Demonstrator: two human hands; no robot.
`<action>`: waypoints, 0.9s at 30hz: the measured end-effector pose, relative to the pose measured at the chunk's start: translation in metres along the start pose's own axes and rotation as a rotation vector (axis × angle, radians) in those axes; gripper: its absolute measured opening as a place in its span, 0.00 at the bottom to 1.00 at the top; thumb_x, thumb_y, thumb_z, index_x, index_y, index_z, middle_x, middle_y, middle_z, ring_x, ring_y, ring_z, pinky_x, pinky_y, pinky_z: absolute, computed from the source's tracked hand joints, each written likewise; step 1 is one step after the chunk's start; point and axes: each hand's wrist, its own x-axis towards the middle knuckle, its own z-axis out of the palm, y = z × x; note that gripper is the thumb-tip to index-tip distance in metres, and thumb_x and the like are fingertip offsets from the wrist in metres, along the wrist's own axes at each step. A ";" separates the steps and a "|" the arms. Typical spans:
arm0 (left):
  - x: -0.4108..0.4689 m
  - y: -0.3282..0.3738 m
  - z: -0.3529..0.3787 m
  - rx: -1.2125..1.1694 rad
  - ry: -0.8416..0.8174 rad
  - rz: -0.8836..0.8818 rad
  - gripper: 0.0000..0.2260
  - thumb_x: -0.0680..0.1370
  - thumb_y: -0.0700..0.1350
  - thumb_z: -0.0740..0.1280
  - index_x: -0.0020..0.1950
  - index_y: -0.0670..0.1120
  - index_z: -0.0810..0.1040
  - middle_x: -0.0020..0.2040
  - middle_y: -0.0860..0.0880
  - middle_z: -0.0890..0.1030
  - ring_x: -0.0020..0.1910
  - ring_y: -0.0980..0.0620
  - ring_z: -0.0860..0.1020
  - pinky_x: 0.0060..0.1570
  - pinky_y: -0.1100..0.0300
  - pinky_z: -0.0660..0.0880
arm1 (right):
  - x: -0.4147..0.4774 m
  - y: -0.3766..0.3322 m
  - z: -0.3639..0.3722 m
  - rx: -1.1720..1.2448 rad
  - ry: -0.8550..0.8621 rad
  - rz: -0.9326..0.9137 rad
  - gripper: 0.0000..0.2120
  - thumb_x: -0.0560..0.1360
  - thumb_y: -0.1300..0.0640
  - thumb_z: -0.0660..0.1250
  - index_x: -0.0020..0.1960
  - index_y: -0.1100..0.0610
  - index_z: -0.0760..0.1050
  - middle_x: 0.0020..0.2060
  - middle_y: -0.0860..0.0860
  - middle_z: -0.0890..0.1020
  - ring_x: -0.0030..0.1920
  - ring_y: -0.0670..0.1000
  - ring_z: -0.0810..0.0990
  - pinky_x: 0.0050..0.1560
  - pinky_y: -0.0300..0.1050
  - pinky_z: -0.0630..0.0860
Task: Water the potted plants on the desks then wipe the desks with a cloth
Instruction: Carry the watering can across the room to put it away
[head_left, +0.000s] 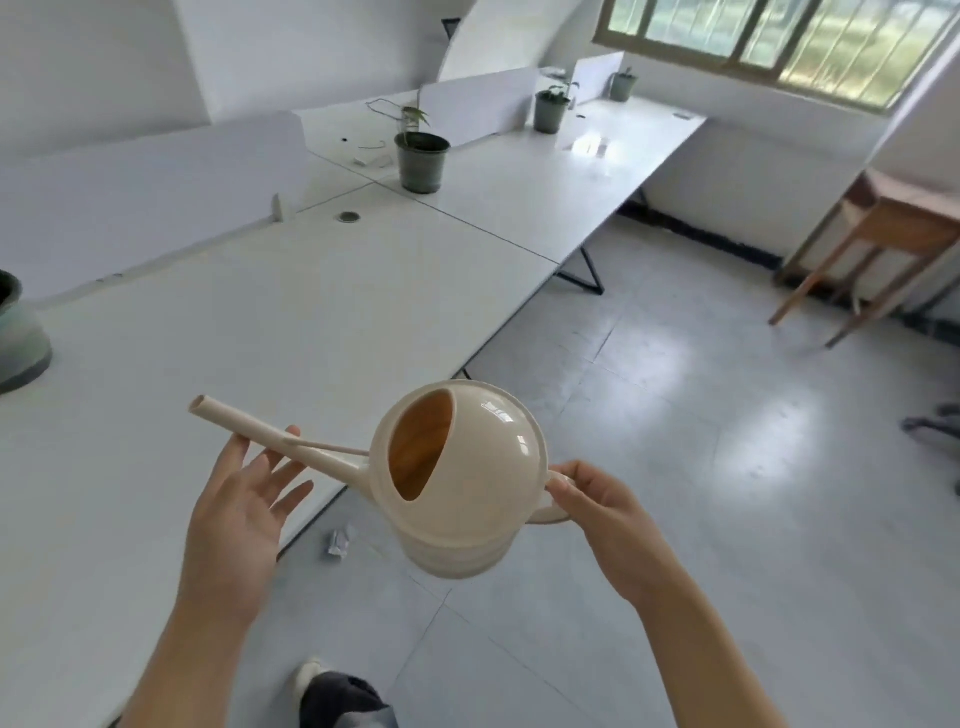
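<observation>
1. Watering can (457, 488), cream plastic with a long spout, is in the air in front of you, just off the near edge of the white bench (260, 332), its body over the floor and its spout reaching back over the bench top
2. Your right hand (602, 519) has its grip clenched on the can's handle at the rear; your left hand (244, 514) is released, palm up and fingers spread, with the fingertips under the spout as a steadying rest and not wrapped round it
3. The can sits roughly level, and no water is coming from the spout, so you are carrying, not pouring
4. Nearest plant ahead is the dark green pot (422, 161) with a thin leafy stem, standing further along the bench; two more pots (549, 110) (621, 85) stand beyond it toward the window, and another pot (15, 332) shows partly at the left edge, beside you
5. I cannot tell from the soil or the bench whether any of these has had water; the pots are too small or cropped to judge
6. My judgement: you are in the watering stage, likely between plants, with the far pots to reach
7. No cloth is in view and the bench shows no wiping under way, so that whole second part looks left to do
</observation>
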 end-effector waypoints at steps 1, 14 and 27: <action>-0.007 -0.009 0.009 0.001 -0.034 -0.018 0.16 0.80 0.42 0.53 0.66 0.52 0.69 0.46 0.54 0.84 0.48 0.54 0.82 0.46 0.60 0.79 | -0.014 0.006 -0.013 -0.001 0.038 0.015 0.06 0.72 0.57 0.66 0.42 0.59 0.75 0.35 0.42 0.85 0.41 0.42 0.82 0.49 0.37 0.73; -0.083 -0.105 0.181 0.170 -0.534 -0.301 0.21 0.80 0.39 0.53 0.74 0.41 0.60 0.50 0.51 0.81 0.48 0.52 0.79 0.48 0.55 0.72 | -0.200 0.042 -0.158 0.135 0.579 0.055 0.28 0.50 0.32 0.75 0.37 0.54 0.78 0.37 0.51 0.75 0.44 0.51 0.72 0.57 0.47 0.66; -0.091 -0.207 0.361 0.251 -0.679 -0.418 0.14 0.80 0.39 0.53 0.57 0.51 0.74 0.51 0.49 0.81 0.50 0.50 0.80 0.49 0.55 0.72 | -0.221 0.060 -0.325 0.170 0.787 0.110 0.34 0.49 0.32 0.75 0.39 0.59 0.75 0.35 0.54 0.73 0.42 0.51 0.72 0.54 0.47 0.66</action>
